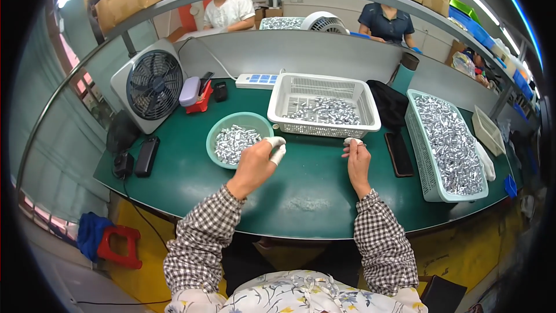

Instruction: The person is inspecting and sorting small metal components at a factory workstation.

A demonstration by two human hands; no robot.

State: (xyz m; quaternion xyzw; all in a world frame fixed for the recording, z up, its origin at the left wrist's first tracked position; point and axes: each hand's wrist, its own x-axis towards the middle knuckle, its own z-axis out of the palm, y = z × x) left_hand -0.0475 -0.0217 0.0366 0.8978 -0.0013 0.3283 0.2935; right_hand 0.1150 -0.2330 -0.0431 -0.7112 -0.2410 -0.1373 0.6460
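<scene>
My left hand (255,165) hovers over the right rim of a round green bowl (213,124) filled with small silvery metal pieces (234,142). White covers wrap its thumb and forefinger, whose tips stand slightly apart with nothing visible between them. Close to the front right corner of a white slotted basket (318,129), my right hand (358,162) has its fingers curled together, a white cover on at least one. What those fingers hold, if anything, is too small to make out. More metal pieces (330,110) lie loosely across the basket's floor.
A long pale-green basket (418,156) heaped with metal pieces stands at the right, beyond a dark phone (399,155). A box fan (152,81), a power strip (256,81) and a teal bottle (403,73) line the green table's (313,168) back. Two people sit behind the partition.
</scene>
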